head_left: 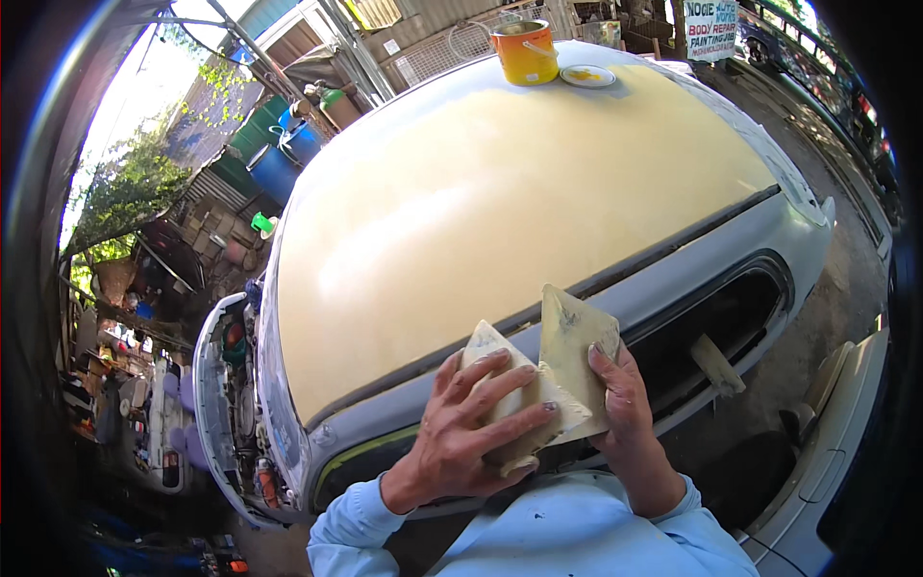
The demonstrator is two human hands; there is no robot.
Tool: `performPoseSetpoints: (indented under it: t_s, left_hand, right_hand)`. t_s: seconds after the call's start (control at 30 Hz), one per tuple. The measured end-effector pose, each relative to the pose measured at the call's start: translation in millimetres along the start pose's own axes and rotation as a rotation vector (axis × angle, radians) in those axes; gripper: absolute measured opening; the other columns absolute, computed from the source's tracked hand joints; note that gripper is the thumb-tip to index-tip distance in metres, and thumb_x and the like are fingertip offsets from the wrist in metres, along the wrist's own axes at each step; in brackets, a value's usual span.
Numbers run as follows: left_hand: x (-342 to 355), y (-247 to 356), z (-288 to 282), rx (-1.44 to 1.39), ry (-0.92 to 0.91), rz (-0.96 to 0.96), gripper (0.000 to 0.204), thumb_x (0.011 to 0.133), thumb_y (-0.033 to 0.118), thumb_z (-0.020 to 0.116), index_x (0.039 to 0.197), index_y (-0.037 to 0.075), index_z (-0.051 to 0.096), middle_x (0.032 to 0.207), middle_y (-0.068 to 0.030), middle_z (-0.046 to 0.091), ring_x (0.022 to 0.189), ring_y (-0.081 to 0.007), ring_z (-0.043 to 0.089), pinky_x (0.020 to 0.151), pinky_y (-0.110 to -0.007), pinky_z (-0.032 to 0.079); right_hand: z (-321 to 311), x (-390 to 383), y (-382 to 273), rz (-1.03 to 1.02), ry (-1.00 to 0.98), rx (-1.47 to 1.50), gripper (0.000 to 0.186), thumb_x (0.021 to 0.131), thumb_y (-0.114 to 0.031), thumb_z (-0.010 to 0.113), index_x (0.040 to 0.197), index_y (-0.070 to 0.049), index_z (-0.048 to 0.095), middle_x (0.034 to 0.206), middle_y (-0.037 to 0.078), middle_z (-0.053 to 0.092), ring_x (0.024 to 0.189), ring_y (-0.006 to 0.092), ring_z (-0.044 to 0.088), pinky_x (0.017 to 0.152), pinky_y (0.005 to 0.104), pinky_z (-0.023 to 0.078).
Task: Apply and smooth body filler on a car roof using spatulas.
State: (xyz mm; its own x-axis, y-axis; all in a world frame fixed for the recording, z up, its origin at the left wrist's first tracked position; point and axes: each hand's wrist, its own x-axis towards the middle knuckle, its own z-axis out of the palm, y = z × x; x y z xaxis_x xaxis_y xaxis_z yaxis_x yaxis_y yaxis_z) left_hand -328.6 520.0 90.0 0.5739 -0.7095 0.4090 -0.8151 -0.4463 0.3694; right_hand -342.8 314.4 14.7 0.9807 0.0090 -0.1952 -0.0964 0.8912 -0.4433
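Note:
My left hand (476,418) is closed around a cream, putty-smeared spreader (500,351), its fingers spread across the top face. Held upright in my right hand (627,404) is a flat, squarish greenish-grey putty board (569,337), with the thumb on its face. The two pieces meet or overlap between my hands; where exactly they touch is hard to make out. Both are above the near edge of a vehicle roof (500,212), which has a broad pale-yellow coating with grey edges.
An orange-yellow can (527,56) stands at the roof's far edge beside a round lid (587,76). A pale strip (716,365) sticks out of the dark window opening at right. Another car (827,442) is close on the right. Blue drums (276,173) stand far left.

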Motion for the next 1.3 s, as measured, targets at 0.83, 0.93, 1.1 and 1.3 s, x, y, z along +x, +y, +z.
performPoseSetpoints:
  t_s: [0.83,0.93,1.1,1.3]
  left_hand:
    - [266,-407,5,0.277,-0.554,-0.186,0.039,0.093,0.028,0.062,0.132,0.023,0.068,0.133,-0.0050,0.060,0.131,-0.0267,0.051,0.113,-0.045,0.036]
    - [276,-430,-10,0.130,-0.528,-0.216,0.038,0.095,0.026,0.060,0.131,0.018,0.069,0.129,-0.0077,0.062,0.126,-0.0270,0.055,0.109,-0.042,0.041]
    - [323,-490,-8,0.249,-0.287,-0.428,0.043,0.100,0.038,0.054,0.130,0.012,0.069,0.127,-0.0143,0.069,0.111,-0.0300,0.065,0.098,-0.041,0.049]
    - [355,-503,28,0.342,-0.328,-0.493,0.047,0.097,0.049,0.047,0.122,0.019,0.074,0.117,-0.0120,0.073,0.107,-0.0334,0.067,0.093,-0.044,0.052]
  right_hand:
    - [-84,133,-65,-0.627,0.840,-0.335,0.046,0.099,-0.038,0.056,0.124,0.000,0.057,0.097,0.012,0.064,0.069,0.0210,0.064,0.052,0.0312,0.053]
    - [-85,143,-61,-0.747,0.828,-0.301,0.034,0.107,-0.031,0.049,0.117,0.001,0.059,0.083,0.011,0.069,0.053,0.0186,0.070,0.037,0.0279,0.057]
    - [-76,149,-67,-0.697,0.861,-0.080,0.037,0.109,-0.030,0.046,0.117,0.004,0.056,0.084,0.014,0.068,0.052,0.0186,0.069,0.035,0.0277,0.056]
    - [-75,144,-79,-0.592,0.936,-0.306,0.063,0.096,-0.046,0.051,0.130,0.007,0.049,0.120,0.021,0.057,0.089,0.0273,0.062,0.065,0.0376,0.051]
